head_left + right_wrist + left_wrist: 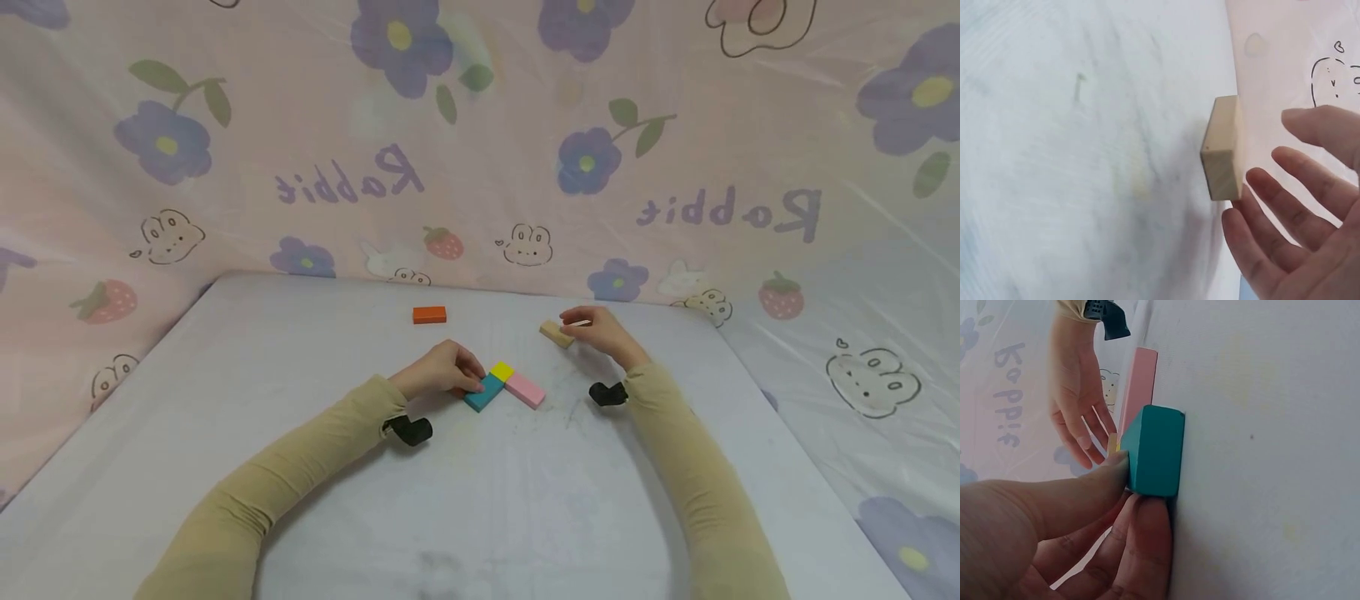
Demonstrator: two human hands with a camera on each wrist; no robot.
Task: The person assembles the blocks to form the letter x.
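Observation:
My left hand (442,369) pinches a teal block (1161,453) between thumb and fingers as it lies on the table. Against the far end of the teal block (483,393) sits a small yellow block (502,371). A pink block (526,389) runs from the yellow one toward the near right, at an angle to the teal one. Further back on the right lies a plain wooden block (556,333). Beside it is my right hand (602,332), its fingers spread and relaxed. In the right wrist view the fingertips are right at the end of the wooden block (1222,150).
An orange block (430,315) lies toward the back of the white table (480,517), left of the others. Behind the table and at its sides hangs a patterned curtain (487,183). A black strap end (412,431) sticks out at the left wrist, another (607,394) at the right.

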